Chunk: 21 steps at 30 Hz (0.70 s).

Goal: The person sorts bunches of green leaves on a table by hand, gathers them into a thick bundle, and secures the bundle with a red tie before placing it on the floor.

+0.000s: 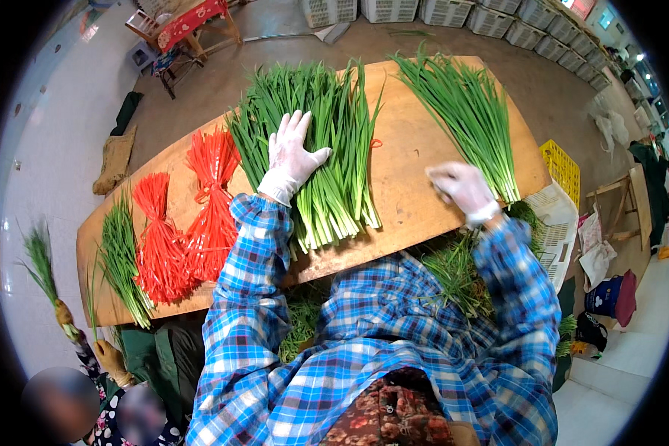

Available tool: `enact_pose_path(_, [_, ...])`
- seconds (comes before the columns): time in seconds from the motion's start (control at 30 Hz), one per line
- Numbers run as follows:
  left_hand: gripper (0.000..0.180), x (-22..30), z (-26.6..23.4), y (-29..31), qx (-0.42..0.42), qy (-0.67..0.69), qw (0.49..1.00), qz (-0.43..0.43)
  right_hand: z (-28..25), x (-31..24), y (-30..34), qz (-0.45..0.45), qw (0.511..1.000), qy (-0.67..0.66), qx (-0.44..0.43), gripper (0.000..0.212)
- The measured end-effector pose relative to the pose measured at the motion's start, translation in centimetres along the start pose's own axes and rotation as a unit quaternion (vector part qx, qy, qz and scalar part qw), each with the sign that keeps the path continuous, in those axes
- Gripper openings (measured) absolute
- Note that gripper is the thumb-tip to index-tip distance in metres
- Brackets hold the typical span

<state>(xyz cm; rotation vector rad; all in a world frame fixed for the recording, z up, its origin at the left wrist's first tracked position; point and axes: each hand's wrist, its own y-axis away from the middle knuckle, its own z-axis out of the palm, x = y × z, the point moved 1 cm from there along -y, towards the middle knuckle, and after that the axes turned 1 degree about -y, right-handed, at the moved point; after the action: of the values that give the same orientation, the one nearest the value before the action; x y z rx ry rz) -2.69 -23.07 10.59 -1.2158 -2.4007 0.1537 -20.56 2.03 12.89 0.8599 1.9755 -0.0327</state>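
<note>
Probably light, bruisable greens [340,145]; best gripped by pale stems [336,221].
Left hand [293,154] spread flat atop; right hand [462,189] half-curled, hold unclear.

left hand [293,154]: palm down, fingers spread, thumb out | right hand [461,188]: blurred, fingers bent

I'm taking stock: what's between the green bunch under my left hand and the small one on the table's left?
The head view shows two red strip bundles, side by side.

Wooden table [405,186]: green stalk pile [338,141], long green bundle [473,119], red strips [210,238], small green bunch [124,256].
</note>
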Motion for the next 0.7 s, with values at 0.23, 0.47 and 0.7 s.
enact_pose_path(0.23, [0.075,0.6,0.1,-0.1,0.002,0.020,1.000,0.001,5.5,-2.8,-12.1,-0.154,0.952,0.230,0.133,0.020])
enact_pose_path(0.47, [0.076,1.0,-0.4,0.5,0.000,0.016,1.000,-0.010,6.7,-1.5,-13.0,-0.164,0.966,0.177,0.092,0.012])
enact_pose_path(0.7, [0.074,2.3,-0.5,-0.2,0.022,0.025,0.999,0.041,7.4,-1.2,-9.8,-0.262,0.959,-0.019,0.108,0.006])
